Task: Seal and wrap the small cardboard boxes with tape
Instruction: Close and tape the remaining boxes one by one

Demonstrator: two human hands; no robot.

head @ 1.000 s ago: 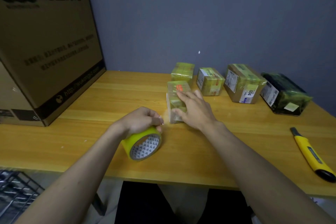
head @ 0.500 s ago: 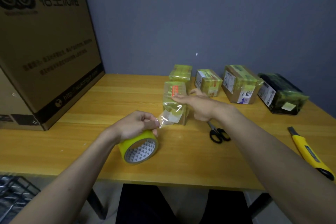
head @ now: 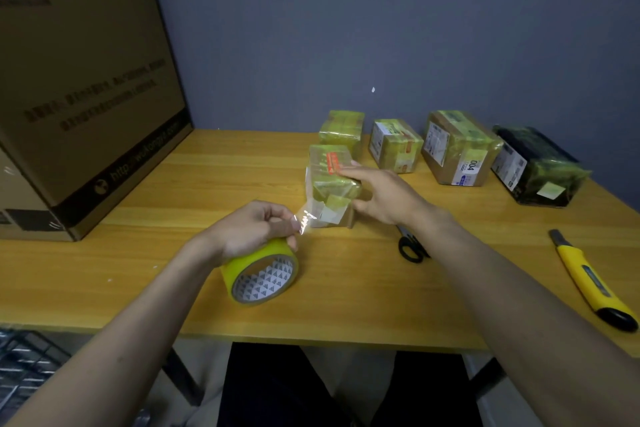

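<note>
A small tape-wrapped cardboard box (head: 329, 180) stands in the middle of the wooden table (head: 173, 191). My right hand (head: 384, 196) holds it from the right, fingers across its top and thumb at its near side. My left hand (head: 252, 230) grips a yellow tape roll (head: 263, 274) just in front of the box. A strip of clear tape (head: 308, 218) runs from the roll to the box's near face.
Three wrapped boxes (head: 394, 144) and a black wrapped parcel (head: 536, 166) line the back wall. Black scissors (head: 412, 246) lie under my right forearm. A yellow utility knife (head: 588, 282) lies at the right. A large cardboard carton (head: 79, 80) fills the left.
My right hand shifted from lying over the box's front to its right side and top. The tape strip now shows stretched between roll and box. The scissors came into view.
</note>
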